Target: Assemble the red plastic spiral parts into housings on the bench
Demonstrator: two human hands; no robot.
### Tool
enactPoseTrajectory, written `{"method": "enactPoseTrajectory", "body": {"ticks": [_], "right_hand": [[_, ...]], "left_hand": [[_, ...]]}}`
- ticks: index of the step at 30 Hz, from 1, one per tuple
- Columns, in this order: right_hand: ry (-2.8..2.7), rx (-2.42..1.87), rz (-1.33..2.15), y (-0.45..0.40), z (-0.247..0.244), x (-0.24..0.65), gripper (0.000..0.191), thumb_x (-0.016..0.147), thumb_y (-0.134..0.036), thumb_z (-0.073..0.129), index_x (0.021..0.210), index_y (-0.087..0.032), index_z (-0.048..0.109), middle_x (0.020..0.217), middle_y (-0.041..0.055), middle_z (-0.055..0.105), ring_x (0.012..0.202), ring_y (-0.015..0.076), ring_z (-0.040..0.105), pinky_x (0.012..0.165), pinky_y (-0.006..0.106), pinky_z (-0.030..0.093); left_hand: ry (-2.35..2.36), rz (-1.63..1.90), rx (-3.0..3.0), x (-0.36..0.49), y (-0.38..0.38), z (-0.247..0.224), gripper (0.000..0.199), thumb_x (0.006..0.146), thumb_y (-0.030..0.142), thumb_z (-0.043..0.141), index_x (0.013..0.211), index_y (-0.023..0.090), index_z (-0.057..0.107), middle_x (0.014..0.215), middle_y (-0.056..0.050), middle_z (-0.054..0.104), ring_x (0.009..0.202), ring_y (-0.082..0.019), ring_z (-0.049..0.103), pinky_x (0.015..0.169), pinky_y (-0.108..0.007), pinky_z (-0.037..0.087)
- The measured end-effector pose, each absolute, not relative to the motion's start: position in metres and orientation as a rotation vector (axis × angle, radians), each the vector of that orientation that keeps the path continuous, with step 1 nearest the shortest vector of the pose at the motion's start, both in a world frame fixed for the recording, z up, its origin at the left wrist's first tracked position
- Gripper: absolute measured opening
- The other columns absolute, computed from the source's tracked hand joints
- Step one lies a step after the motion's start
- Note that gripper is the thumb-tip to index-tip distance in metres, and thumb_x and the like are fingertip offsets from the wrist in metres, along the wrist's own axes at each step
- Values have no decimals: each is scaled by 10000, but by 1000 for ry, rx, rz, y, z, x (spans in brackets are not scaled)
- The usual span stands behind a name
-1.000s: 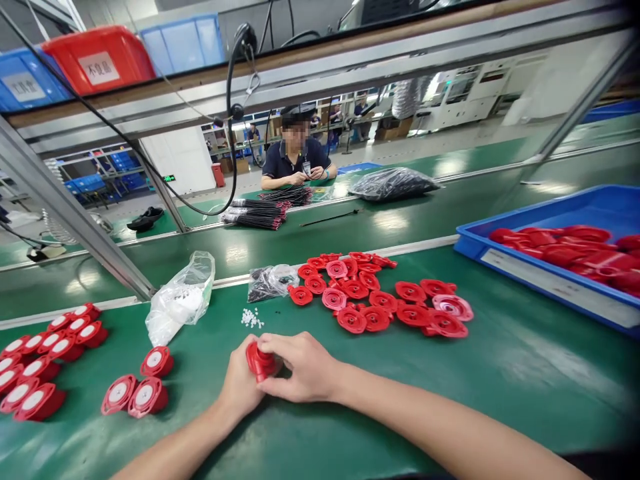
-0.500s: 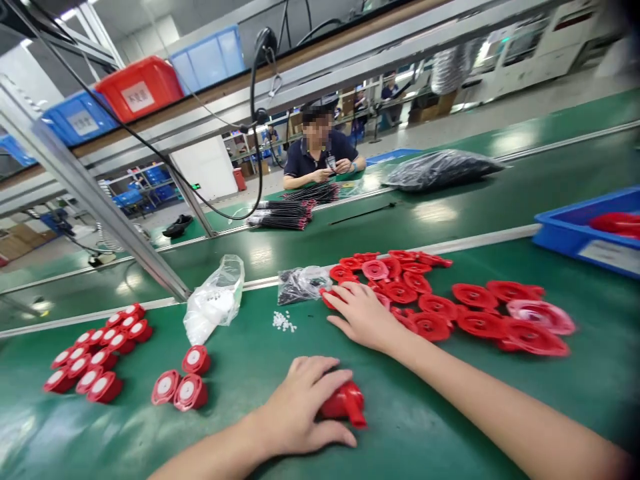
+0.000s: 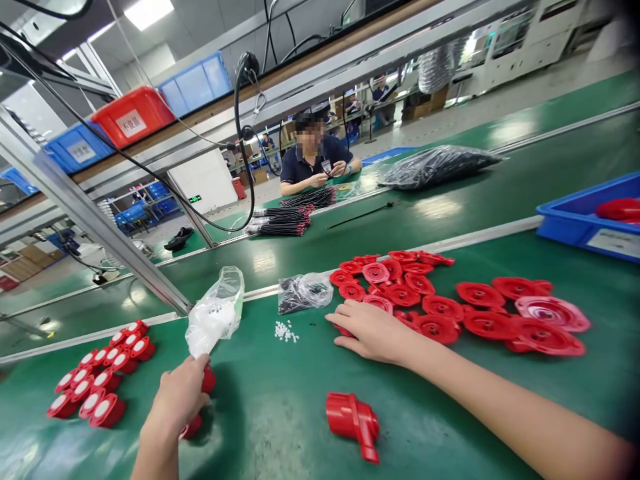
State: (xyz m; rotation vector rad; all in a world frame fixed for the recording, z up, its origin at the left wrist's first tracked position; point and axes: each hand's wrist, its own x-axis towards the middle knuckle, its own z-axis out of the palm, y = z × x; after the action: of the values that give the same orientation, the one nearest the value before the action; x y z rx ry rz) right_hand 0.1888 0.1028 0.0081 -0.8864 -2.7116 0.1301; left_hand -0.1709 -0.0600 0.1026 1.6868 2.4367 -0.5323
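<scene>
My left hand point(image 3: 180, 393) reaches over red round pieces with white discs; one red round piece point(image 3: 209, 379) shows past its fingers. Its fingers are bent, but their tips are partly hidden, so a grip cannot be made out. My right hand point(image 3: 373, 330) is closed on a red plastic part point(image 3: 344, 331) at the near left edge of a pile of red dished parts point(image 3: 440, 310). That held part is mostly covered by the fingers. Between my forearms, a red plastic housing with a spout point(image 3: 350, 420) lies on its side on the green tabletop, untouched.
Rows of red pieces with white discs point(image 3: 105, 380) stand at left. Nearby are a clear bag point(image 3: 215, 313), small white bits point(image 3: 285, 331) and a bag of dark bits point(image 3: 300, 293). A blue bin point(image 3: 590, 227) stands right; a metal post point(image 3: 110, 220) rises left. A co-worker point(image 3: 317, 157) sits opposite.
My left hand has let go of the red housing and moved left to the round pieces. The housing now lies uncovered. My right hand stays at the pile, its fingers drawn closer together.
</scene>
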Motion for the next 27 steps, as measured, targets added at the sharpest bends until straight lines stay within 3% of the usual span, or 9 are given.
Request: {"method": "enactPoseTrajectory", "body": {"ticks": [3,8,12,15,18,20,23,27], "right_hand": [[-2681,-916,280,99,13,193,499,927,-388,754,1352,-148,649,1186,158,670,1101,342,632,910,453,554],[-2676,-1006,471,99,20,202,683,859,-503,807,1420,-167,612,1256,161,642,1221,384,587,975,471,525],[-2749,-1100,556,101,27,208,627,785,-503,867,1293,-179,690,1156,132,667,1090,371,651,893,437,535],[-2766,-1086,675,101,32,213,781,723,-519,897,1390,-209,634,1196,111,647,1095,364,651,855,404,530],[-2790,-1098,812,98,39,218,887,693,-487,897,1477,-248,560,1272,99,589,1088,341,652,812,359,521],[-2822,-1112,885,96,45,221,871,690,-461,889,1472,-261,562,1302,92,557,1062,321,657,776,333,512],[-2853,-1079,926,93,51,224,796,676,-434,890,1399,-254,609,1303,80,537,1022,292,661,737,306,494],[-2845,-1024,946,94,51,223,603,684,-412,886,1220,-231,677,1210,65,589,987,273,657,744,300,492]], "left_hand": [[2280,-322,1862,-153,-57,94,599,796,84,677,1385,148,589,1261,-177,679,1119,-354,696,962,-442,498],[2069,64,1935,-97,-49,71,637,812,384,804,1387,180,622,1282,-162,687,1144,-380,676,1001,-463,492],[1904,196,1884,-80,-49,56,1064,583,445,980,1518,235,519,1418,-188,625,1283,-439,588,1098,-514,438],[1768,303,1858,-85,-49,51,1229,499,400,1025,1573,286,439,1451,-167,565,1321,-426,536,1121,-507,428],[1558,374,1854,-90,-45,49,1089,606,371,986,1553,347,449,1383,-104,556,1188,-336,599,1035,-439,495],[1427,408,1864,-90,-41,47,908,672,329,953,1476,365,531,1388,-79,536,1199,-303,592,1058,-413,474],[1311,464,1883,-84,-37,41,658,676,284,946,1266,295,657,1418,-86,519,1283,-304,551,1120,-398,414],[1283,672,1749,-73,-34,33,482,694,216,906,1080,232,618,1331,-91,617,1159,-267,621,1002,-360,480]]}}
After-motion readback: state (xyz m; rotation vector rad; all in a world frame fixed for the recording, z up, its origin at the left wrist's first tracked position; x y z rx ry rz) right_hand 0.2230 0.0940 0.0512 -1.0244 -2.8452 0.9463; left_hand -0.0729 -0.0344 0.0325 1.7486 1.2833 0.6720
